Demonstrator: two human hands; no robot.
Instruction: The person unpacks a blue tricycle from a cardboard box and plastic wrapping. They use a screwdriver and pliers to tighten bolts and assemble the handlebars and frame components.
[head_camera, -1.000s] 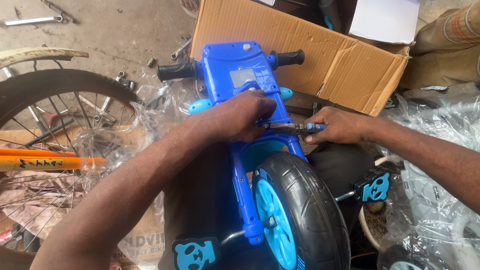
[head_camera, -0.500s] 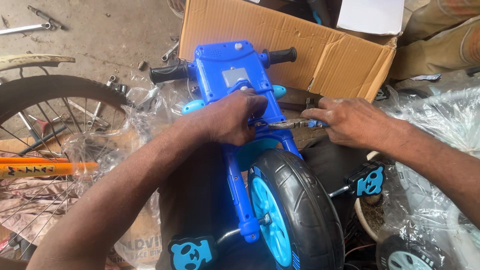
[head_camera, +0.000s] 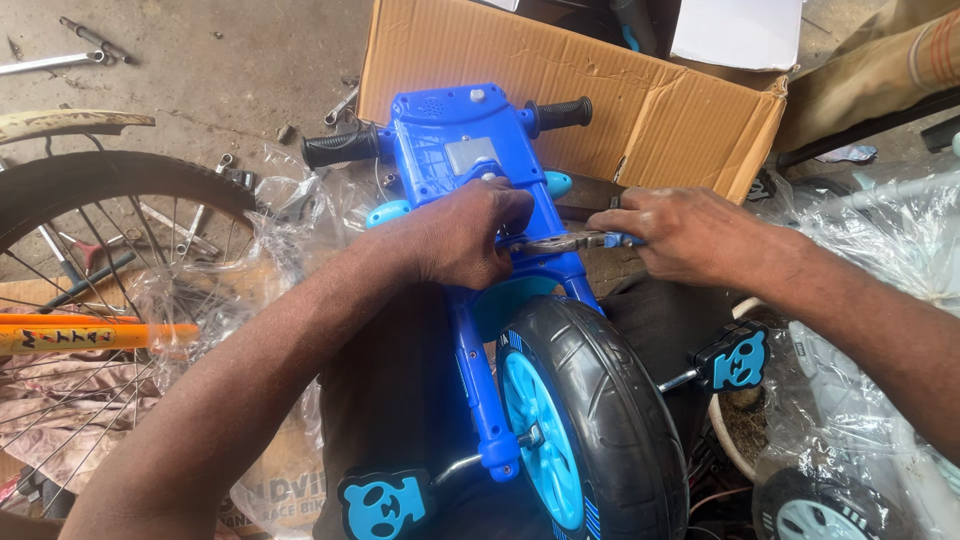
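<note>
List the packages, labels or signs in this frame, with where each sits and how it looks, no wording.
Cardboard box: behind the blue toy's handlebars, brown, open, on its side.
White sheet: at the box's top right, flat, plain.
Orange bar label: left edge by the bicycle wheel, dark lettering.
Printed bag: bottom left, clear plastic, dark print.

A single head-worn camera looks steeply down from above the person's own lap, facing forward over both forearms. It sits close: the blue plastic toy tricycle front (head_camera: 470, 160) and its black rubber wheel (head_camera: 600, 420) fill the centre. Farther off, the concrete floor (head_camera: 230, 70) and the brown cardboard box (head_camera: 620, 90) line the top.
</note>
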